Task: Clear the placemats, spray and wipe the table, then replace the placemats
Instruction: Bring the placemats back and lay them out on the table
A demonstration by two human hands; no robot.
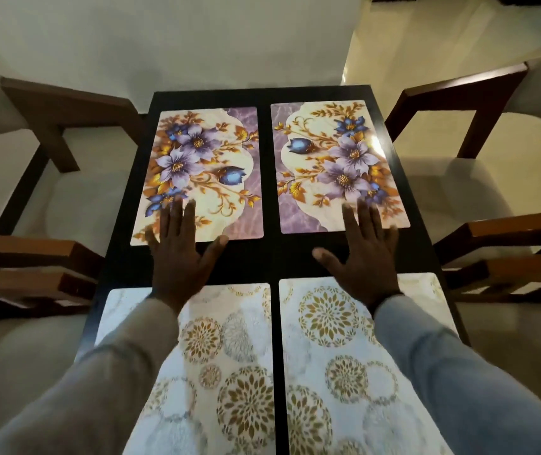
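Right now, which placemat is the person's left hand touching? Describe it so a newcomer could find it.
On the dark table, four placemats lie two by two. Look at the far pair with purple flowers; the left hand lays straight fingers on the far-left floral placemat. Unlike its twin, its purple marbled strip runs along the right edge.

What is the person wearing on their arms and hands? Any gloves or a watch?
Both hands are bare, with no gloves: the left hand and the right hand. Long, pale grey-blue sleeves cover both arms down to the wrists. A dark band shows at the right wrist; whether it is a watch cannot be told.
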